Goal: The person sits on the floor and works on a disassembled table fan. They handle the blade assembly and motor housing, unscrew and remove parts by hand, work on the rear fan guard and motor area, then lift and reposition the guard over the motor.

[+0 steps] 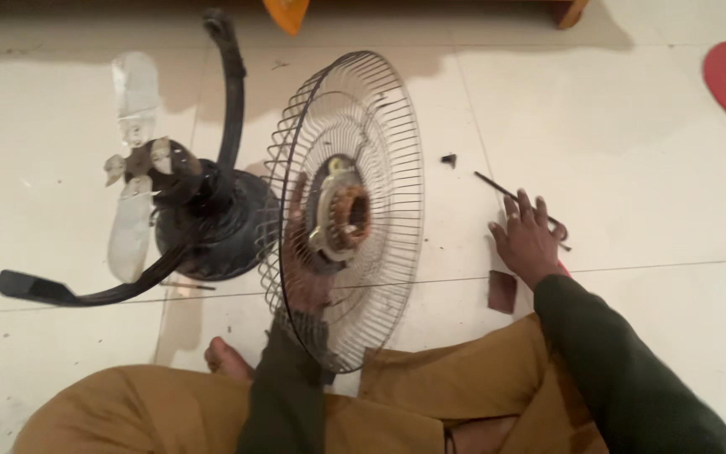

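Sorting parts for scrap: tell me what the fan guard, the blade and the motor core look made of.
Fan guard: thin metal wire, dark, slightly shiny, held by the left hand.
Fan blade: translucent pale plastic, probably; floor light shows through.
Motor core: likely copper windings, reddish-orange, inside a pale metal-looking housing.

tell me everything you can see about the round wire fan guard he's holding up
The round dark metal wire fan guard is a dished grille of thin radial spokes crossed by concentric rings. It stands on edge, tilted, above the person's lap. At its centre sits the bare fan motor with coppery windings showing inside a pale housing. The left hand grips it from behind, seen through the wires. Behind it on the tiled floor lies the black fan stand. The right hand is apart from it.
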Demonstrator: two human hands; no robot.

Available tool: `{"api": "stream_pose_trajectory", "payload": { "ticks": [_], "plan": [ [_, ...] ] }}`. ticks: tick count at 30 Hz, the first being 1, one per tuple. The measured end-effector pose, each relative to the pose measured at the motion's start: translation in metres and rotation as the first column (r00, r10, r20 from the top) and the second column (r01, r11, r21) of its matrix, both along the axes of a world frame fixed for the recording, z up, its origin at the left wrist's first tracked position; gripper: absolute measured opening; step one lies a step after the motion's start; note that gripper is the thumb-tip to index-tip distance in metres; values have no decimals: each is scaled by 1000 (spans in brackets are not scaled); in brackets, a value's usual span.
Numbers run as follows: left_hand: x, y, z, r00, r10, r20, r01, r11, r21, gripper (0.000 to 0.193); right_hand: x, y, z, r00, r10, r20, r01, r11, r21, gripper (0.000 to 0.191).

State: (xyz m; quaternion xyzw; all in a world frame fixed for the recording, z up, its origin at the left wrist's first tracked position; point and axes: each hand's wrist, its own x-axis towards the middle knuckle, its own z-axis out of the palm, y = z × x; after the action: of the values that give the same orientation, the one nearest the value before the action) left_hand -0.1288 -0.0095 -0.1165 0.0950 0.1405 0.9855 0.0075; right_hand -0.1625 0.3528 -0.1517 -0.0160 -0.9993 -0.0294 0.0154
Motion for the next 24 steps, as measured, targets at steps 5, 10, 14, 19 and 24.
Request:
{"api": "stream_pose_trajectory", "payload": {
  "ticks": [5,10,14,19,24],
  "plan": [
    [-1,23,-29,933,-167,319,137,984,114,59,27,-57,21,935,216,281,328,-226,-917,69],
    [-17,37,-36,931,-248,268,224,967,119,53,48,-73,26,942,171,290,335,-554,-762,60],
    [-29,20,-64,908,-230,351,219,973,71,41,49,-74,9,928,30,372,317,-586,-746,54],
    [-18,-14,-106,892,-195,408,246,966,-77,35,45,-78,-6,893,9,449,389,-517,-763,50],
    [-8,-78,-88,588,427,688,-189,899,-396,39,33,-68,-17,864,-135,485,351,-529,-773,42]
  ]
}}
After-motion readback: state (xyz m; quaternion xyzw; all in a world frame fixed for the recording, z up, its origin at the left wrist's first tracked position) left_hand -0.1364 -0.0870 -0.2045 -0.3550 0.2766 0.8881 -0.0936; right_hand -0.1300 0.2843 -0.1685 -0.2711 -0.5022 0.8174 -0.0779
